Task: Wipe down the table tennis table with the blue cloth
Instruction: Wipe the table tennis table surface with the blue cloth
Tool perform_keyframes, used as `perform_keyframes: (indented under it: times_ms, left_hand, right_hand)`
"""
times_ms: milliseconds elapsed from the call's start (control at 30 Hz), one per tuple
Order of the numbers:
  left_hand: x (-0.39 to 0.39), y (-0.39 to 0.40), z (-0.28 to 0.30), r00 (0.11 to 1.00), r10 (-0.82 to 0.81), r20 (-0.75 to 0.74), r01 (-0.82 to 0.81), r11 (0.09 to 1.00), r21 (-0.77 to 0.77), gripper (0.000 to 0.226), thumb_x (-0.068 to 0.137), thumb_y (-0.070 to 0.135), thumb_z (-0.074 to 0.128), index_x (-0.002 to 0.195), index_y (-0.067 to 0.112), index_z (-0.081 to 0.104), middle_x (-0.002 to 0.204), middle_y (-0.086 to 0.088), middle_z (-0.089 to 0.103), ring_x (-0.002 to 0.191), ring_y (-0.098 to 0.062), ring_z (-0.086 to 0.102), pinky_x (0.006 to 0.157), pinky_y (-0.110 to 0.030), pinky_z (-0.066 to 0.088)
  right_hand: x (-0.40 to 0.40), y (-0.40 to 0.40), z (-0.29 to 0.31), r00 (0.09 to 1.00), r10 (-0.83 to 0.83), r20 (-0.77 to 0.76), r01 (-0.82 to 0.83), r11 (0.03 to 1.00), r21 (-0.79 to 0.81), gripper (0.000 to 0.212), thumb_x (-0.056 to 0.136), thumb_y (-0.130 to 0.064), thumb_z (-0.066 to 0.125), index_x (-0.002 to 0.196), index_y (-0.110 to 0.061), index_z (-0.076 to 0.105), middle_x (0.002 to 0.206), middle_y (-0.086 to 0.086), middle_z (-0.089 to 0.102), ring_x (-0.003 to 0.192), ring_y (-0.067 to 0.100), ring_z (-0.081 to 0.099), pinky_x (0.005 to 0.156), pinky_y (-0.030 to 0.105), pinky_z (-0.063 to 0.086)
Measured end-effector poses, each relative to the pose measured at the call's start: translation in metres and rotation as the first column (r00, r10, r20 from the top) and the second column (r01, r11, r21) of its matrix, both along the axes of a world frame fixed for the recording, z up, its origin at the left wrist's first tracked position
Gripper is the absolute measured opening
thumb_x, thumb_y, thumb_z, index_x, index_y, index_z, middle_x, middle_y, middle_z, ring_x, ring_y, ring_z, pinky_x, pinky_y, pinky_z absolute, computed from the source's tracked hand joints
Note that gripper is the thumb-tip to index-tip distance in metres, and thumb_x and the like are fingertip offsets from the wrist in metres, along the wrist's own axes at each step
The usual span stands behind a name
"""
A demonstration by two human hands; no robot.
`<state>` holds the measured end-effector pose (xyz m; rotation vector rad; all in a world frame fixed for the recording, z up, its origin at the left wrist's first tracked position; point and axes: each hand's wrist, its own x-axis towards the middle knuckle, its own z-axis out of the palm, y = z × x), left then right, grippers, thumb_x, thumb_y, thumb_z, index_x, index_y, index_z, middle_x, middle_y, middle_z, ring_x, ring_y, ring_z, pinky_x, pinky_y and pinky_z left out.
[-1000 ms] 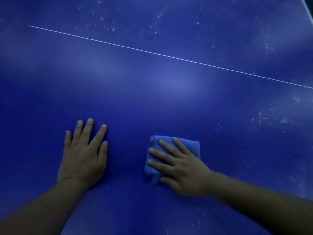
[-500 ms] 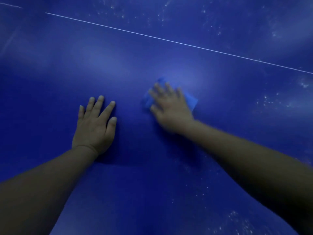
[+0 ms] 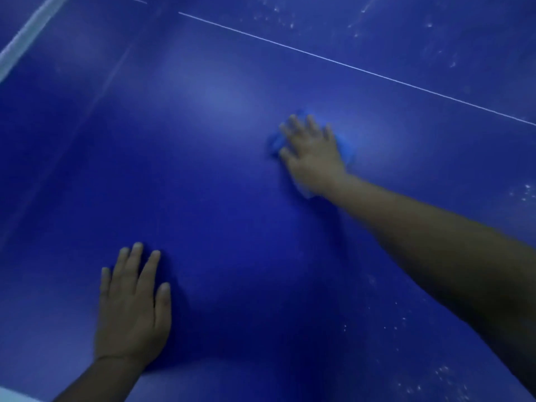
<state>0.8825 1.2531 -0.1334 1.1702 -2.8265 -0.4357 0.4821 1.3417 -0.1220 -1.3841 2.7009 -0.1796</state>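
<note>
The dark blue table tennis table fills the view. My right hand lies far out on it with straight fingers, pressing flat on the blue cloth. Most of the cloth is hidden under the hand; only blurred edges show to the left, the right and near the wrist. My left hand rests flat on the table near me, fingers spread, with nothing under it.
A thin white line crosses the table beyond the cloth. A white band runs along the table's far left edge. White specks of dust lie at the lower right and beyond the line.
My right hand has pushed the cloth away from me, toward the white line. My left hand has stayed flat in place while the view shifted forward.
</note>
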Motion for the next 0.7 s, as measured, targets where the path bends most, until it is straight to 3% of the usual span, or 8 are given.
perform_keyframes:
  times_ms: [67,133,200,367,467,533,600,700]
  left_hand:
    - [0.0,0.001,-0.001,1.0,-0.019,0.0,0.019,1.0,-0.001,0.062,0.096,0.038,0.03,0.145,0.004,0.049,0.159,-0.016,0.033,0.15,-0.034,0.022,0.122,-0.055,0.011]
    - [0.0,0.002,-0.002,1.0,-0.018,0.0,0.018,1.0,0.003,0.061,0.097,0.038,0.029,0.146,0.006,0.047,0.161,-0.015,0.031,0.152,-0.032,0.02,0.124,-0.052,0.008]
    - [-0.001,0.003,-0.001,1.0,-0.018,0.002,0.018,1.0,0.008,0.061,0.098,0.038,0.029,0.147,0.006,0.046,0.161,-0.014,0.03,0.152,-0.031,0.018,0.125,-0.048,0.004]
    - [0.0,0.003,0.001,0.999,-0.039,-0.011,0.039,0.999,-0.021,0.058,0.098,0.035,0.032,0.146,0.006,0.047,0.161,-0.015,0.031,0.152,-0.031,0.02,0.124,-0.05,0.006]
    - [0.0,0.003,0.002,0.999,-0.04,-0.019,0.039,0.999,-0.027,0.057,0.099,0.034,0.032,0.147,0.007,0.046,0.161,-0.014,0.03,0.152,-0.029,0.019,0.124,-0.049,0.007]
    - [0.001,0.004,0.002,0.999,-0.039,-0.02,0.039,0.999,-0.019,0.056,0.1,0.034,0.031,0.148,0.008,0.044,0.162,-0.013,0.029,0.153,-0.028,0.017,0.124,-0.049,0.006]
    - [0.002,0.002,0.001,0.999,-0.039,-0.015,0.039,0.999,-0.016,0.056,0.101,0.034,0.03,0.149,0.009,0.043,0.162,-0.012,0.029,0.153,-0.028,0.017,0.124,-0.05,0.007]
    - [0.003,0.001,0.001,0.999,-0.043,-0.005,0.043,0.999,-0.015,0.056,0.101,0.034,0.029,0.149,0.009,0.043,0.163,-0.012,0.028,0.153,-0.028,0.017,0.123,-0.051,0.008]
  right_hand:
    - [0.07,0.021,0.0,0.931,0.365,-0.013,-0.365,0.931,0.002,0.058,0.098,-0.048,0.036,0.152,-0.027,0.04,0.162,0.003,0.031,0.151,0.034,0.022,0.119,0.059,0.014]
    - [0.111,0.064,0.004,0.721,0.692,0.02,-0.693,0.72,0.037,0.055,0.1,-0.048,0.038,0.151,-0.028,0.042,0.162,0.001,0.031,0.152,0.033,0.02,0.12,0.056,0.009]
    - [0.094,0.083,0.005,0.598,0.8,0.045,-0.802,0.597,0.038,0.052,0.102,-0.048,0.039,0.151,-0.031,0.04,0.163,-0.001,0.03,0.153,0.03,0.016,0.122,0.053,0.006]
    - [-0.014,-0.006,0.002,0.95,0.311,-0.017,-0.309,0.949,0.067,0.064,0.094,-0.053,0.032,0.151,-0.027,0.041,0.16,0.004,0.036,0.149,0.034,0.028,0.115,0.063,0.023]
    - [-0.019,-0.074,0.012,0.99,0.14,0.019,-0.14,0.99,0.016,0.069,0.092,-0.057,0.024,0.154,-0.029,0.036,0.164,-0.001,0.028,0.152,0.029,0.018,0.12,0.054,0.01]
    - [0.01,-0.101,0.009,0.96,0.279,-0.003,-0.279,0.96,0.016,0.07,0.091,-0.057,0.023,0.153,-0.028,0.039,0.162,0.0,0.03,0.151,0.032,0.021,0.119,0.057,0.013]
    - [0.059,-0.09,0.003,0.829,0.558,-0.043,-0.558,0.83,0.01,0.065,0.092,-0.054,0.031,0.148,-0.025,0.047,0.158,0.004,0.039,0.147,0.037,0.031,0.115,0.062,0.02]
    - [0.125,0.0,0.004,0.439,0.899,0.006,-0.897,0.437,0.057,0.052,0.101,-0.049,0.037,0.148,-0.029,0.047,0.16,0.002,0.036,0.15,0.034,0.024,0.118,0.059,0.015]
